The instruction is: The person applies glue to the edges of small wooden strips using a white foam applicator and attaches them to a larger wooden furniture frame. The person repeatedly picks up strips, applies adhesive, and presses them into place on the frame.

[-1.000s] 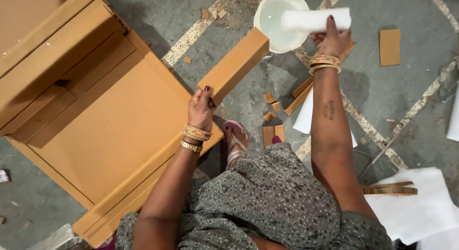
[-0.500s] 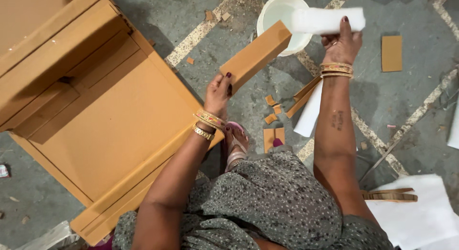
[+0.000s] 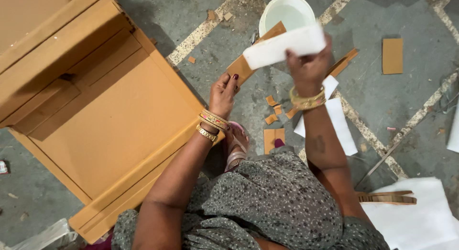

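Brown board and white strip are held over a grey floor.

Beside a large wooden cabinet (image 3: pixel 95 116), the board (image 3: pixel 248 59) is gripped at its lower end by the left hand (image 3: pixel 224 92), while the white strip (image 3: pixel 284 45) is clasped across it by the right hand (image 3: pixel 308 68), just before a white bowl (image 3: pixel 287 13).

Even soft daylight, faint shadows, sharp

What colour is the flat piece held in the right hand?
White: the rectangular sheet in the right hand is plain white, seen in the head view.
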